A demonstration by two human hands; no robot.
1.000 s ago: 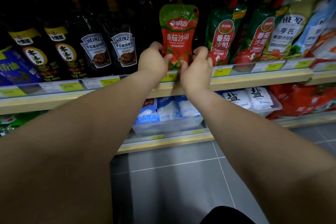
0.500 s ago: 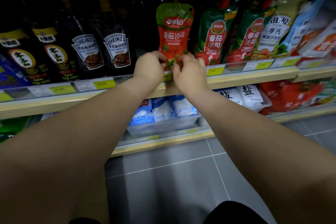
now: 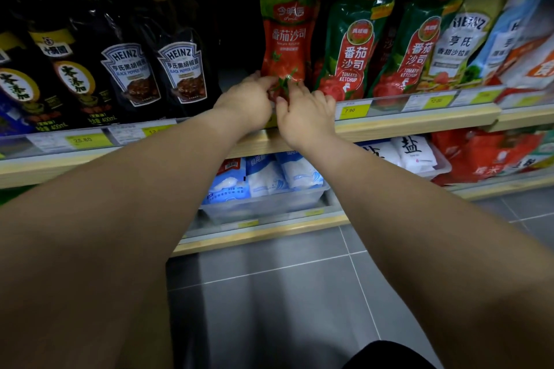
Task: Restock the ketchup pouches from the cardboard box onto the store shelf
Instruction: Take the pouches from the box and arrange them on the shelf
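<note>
Running across the view, a pale wooden shelf (image 3: 419,126) with yellow price tags carries dark Heinz sauce pouches (image 3: 180,72) at left and green ketchup packs (image 3: 350,54) at right, above a tub of salt bags (image 3: 269,180) and a grey tiled floor (image 3: 269,293). A second ago both hands clasped the red ketchup pouch (image 3: 287,36) by its lower sides; now they meet at its base, and it stands upright on the shelf between the dark and green packs. Both arms reach forward, the left hand (image 3: 245,102) and right hand (image 3: 305,117) pinching the pouch's bottom edge with curled fingers.
</note>
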